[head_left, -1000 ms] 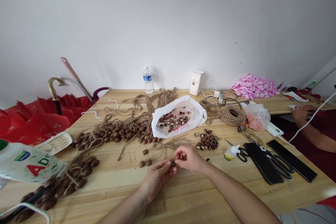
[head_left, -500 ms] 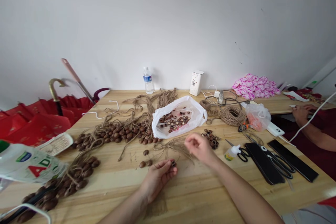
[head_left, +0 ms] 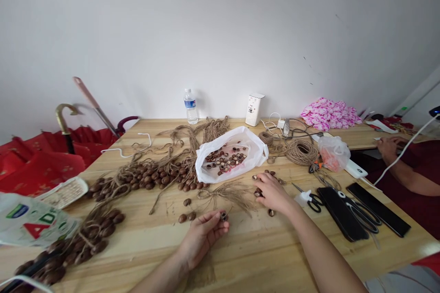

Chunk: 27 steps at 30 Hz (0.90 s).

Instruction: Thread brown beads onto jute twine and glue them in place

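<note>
My left hand (head_left: pixel 206 236) is closed, pinching a small hollow brown nut shell (head_left: pixel 223 216) between thumb and fingertips. Above a small pile of half shells (head_left: pixel 280 180) is my right hand (head_left: pixel 273 192), thumb and fingers apart, with shells right at its fingertips; part of the pile is hidden under it. A single half shell (head_left: pixel 271 213) lies just in front of that hand. Between the hands, a bundle of thin twine (head_left: pixel 228 191) with a knotted loop is spread on the table. Three round brown nuts (head_left: pixel 186 202) rest left of my left hand.
Behind the twine sits a white plastic bag (head_left: pixel 202 169) of half shells. Strung nuts (head_left: pixel 147 177) lie left, near a large bottle (head_left: pixel 37 219). Right are a glue bottle (head_left: pixel 303 198), scissors (head_left: pixel 360 213), a black phone (head_left: pixel 340 213) and a twine coil (head_left: pixel 302 152). A co-worker's arm (head_left: pixel 398 162) shows far right.
My right hand has moved from above the twine to the right and down onto the half-shell pile, opening. My left hand keeps its shell. The view has shifted slightly.
</note>
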{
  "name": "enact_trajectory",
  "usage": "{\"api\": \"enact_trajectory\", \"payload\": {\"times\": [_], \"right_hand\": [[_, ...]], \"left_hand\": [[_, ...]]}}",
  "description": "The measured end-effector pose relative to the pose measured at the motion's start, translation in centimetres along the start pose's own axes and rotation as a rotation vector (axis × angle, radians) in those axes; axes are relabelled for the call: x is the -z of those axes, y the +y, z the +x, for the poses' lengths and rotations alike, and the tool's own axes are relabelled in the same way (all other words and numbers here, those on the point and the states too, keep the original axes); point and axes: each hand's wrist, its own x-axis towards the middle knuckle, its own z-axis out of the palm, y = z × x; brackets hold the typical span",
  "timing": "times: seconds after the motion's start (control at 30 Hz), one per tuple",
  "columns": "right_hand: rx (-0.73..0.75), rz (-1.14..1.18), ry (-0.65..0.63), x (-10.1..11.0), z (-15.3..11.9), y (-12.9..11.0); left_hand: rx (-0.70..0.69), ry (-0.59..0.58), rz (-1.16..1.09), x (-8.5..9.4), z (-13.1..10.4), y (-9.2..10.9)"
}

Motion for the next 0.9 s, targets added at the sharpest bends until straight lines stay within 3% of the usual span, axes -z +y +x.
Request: {"api": "enact_trajectory", "payload": {"times": [0.17, 0.37, 0.47, 0.6, 0.77, 0.9], "right_hand": [[0.000, 0.006, -0.024, -0.1, 0.3, 0.6], [-0.156, 0.098, 0.100, 2.8, -0.6, 1.3], [-0.240, 0.105, -0.009, 4.1, -1.7, 1.2], [-0.256, 0.094, -0.176, 4.1, -2.7, 0.9], [-0.241, 0.050, -0.234, 3.2, -2.5, 0.6], [-0.243, -0.024, -0.180, 2.8, -1.8, 0.6]], "left_hand": [[0.000, 0.003, 0.000, -0.1, 0.0, 0.0], [-0.004, -0.006, 0.008, -0.2, -0.1, 0.1], [-0.007, -0.013, 0.005, -0.1, -0.1, 0.0], [-0.003, -0.021, 0.003, 0.0, 0.1, 0.0], [-0.008, -0.028, -0.001, 0.0, 0.1, 0.0], [-0.008, -0.033, -0.002, 0.0, 0.1, 0.0]]}}
